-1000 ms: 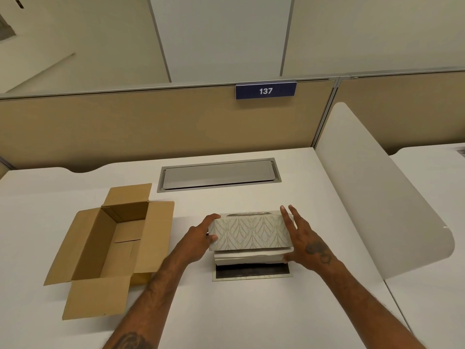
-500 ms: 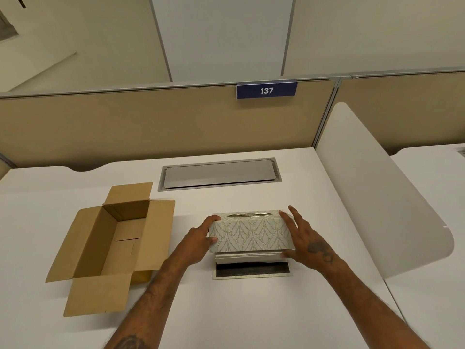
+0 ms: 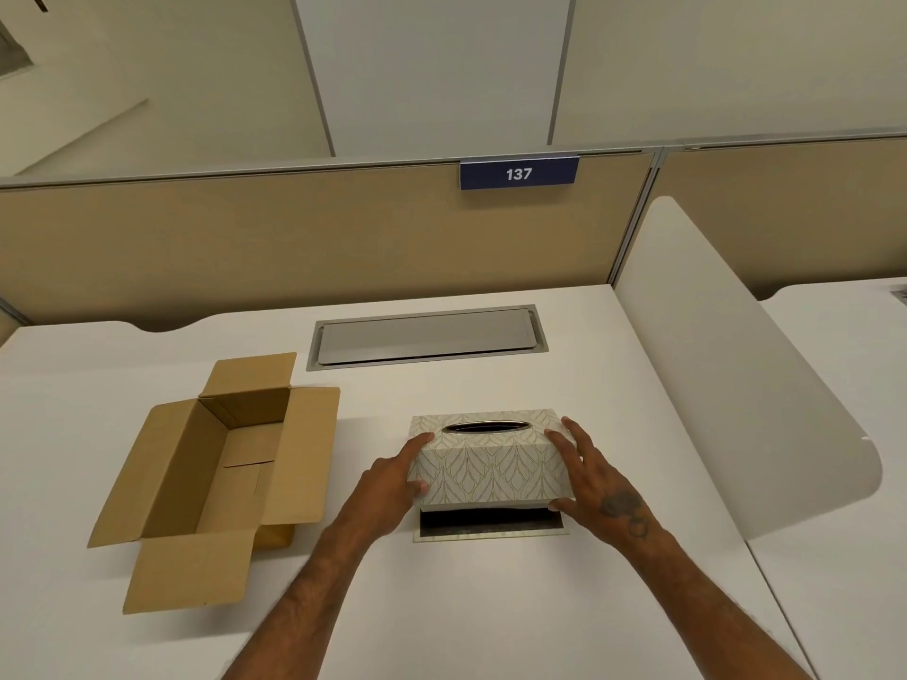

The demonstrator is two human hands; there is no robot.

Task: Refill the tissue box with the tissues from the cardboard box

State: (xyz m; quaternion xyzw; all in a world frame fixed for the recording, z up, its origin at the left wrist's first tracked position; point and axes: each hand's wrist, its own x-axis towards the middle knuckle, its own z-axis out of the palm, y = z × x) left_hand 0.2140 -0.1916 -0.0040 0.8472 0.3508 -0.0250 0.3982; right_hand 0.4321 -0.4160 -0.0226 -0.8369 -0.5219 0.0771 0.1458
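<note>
Both hands press the tissue box cover down toward its base plate on the desk.

The left hand (image 3: 392, 483) holds the left end of the tissue box (image 3: 488, 458) with the fingers spread against its side, and the right hand (image 3: 596, 483) holds the right end in the same way, so the box is gripped between the two palms. The cover is tilted a little: its front edge is lifted, and the dark base plate (image 3: 491, 525) shows under it, lying on the white desk (image 3: 491, 606). No tissues are visible through the oval slot. To finish well, the person should probably lower both ends evenly and line the cover up with the base edges before pressing. The cardboard box (image 3: 216, 478) stands open and looks empty, near on the left.
</note>
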